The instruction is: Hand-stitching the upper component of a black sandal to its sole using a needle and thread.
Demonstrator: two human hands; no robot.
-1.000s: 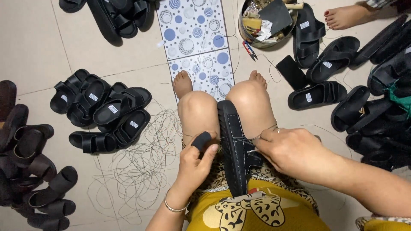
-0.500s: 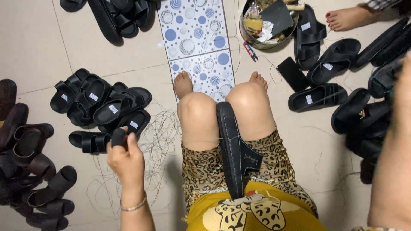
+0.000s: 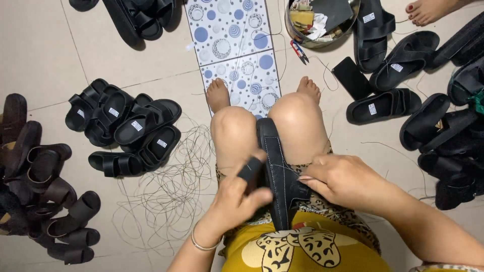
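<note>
Sandal point(image 3: 275, 171) wedged between knees, steadied for stitching; left hand point(image 3: 237, 199), fingertip sleeved, grasping its near edge; right hand point(image 3: 348, 179) pinching strap.

Bare arms on both sides, no sleeves showing down to the wrists. The left hand point(image 3: 234, 201) has a thin silver bangle point(image 3: 201, 245) round the wrist and a black cover point(image 3: 250, 169) pulled over one finger like a thimble. The right hand point(image 3: 348, 180) is plain, no rings or bands that I can make out, with longish nails. The top point(image 3: 307, 249) is yellow with a leopard cartoon print in black and tan spots. Below that are shorts point(image 3: 327, 209) in a brown leopard pattern, ending above the knees. Legs are bare, and so are the feet point(image 3: 218, 94), no shoes or socks on them.
</note>
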